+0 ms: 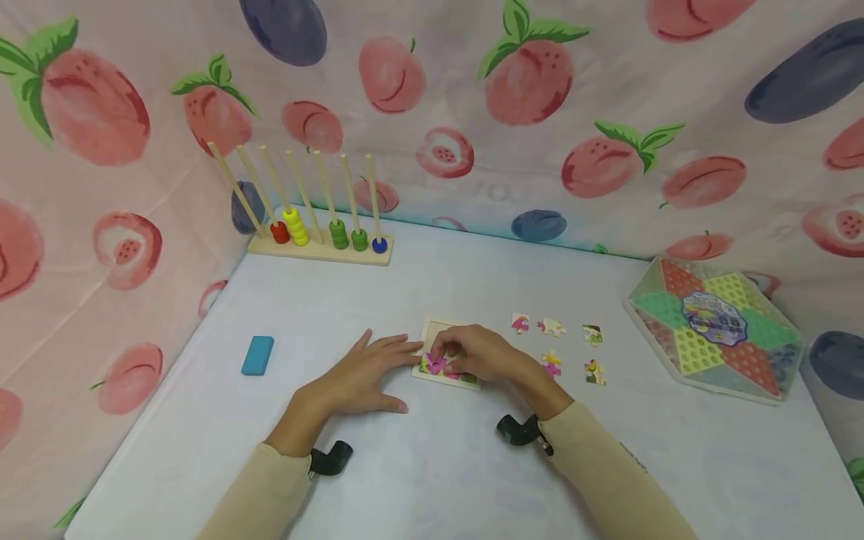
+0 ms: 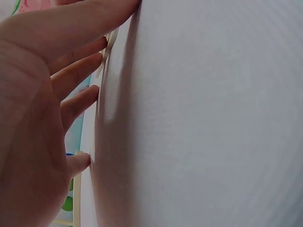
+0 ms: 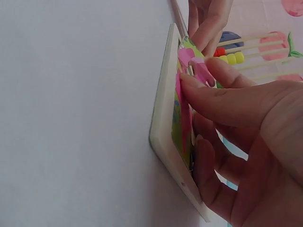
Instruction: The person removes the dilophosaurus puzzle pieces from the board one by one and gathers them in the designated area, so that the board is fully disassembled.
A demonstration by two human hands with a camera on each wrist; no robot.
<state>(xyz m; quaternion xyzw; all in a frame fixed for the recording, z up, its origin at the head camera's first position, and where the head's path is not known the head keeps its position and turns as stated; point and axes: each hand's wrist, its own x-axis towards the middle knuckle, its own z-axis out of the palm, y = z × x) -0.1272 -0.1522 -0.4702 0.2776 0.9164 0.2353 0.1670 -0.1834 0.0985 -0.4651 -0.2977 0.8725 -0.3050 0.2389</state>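
Observation:
A small wooden jigsaw tray [image 1: 427, 330] lies on the white table, its near part filled with pink and green picture pieces. My right hand [image 1: 481, 352] is over the tray and pinches a pink jigsaw piece [image 3: 202, 72] between thumb and forefinger. In the right wrist view that piece is tilted above the fitted pieces [image 3: 182, 124]. My left hand [image 1: 364, 373] rests with spread, fairly straight fingers at the tray's left edge, fingertips on the table and at the rim. In the left wrist view the left fingers [image 2: 78, 75] hold nothing.
Several loose jigsaw pieces [image 1: 551, 327] lie right of the tray. Farther right is a hexagonal box [image 1: 715, 319] of coloured pegboard patterns. A wooden bead rack [image 1: 324, 253] with upright rods stands at the back left; a blue block [image 1: 258, 355] lies left of my left hand.

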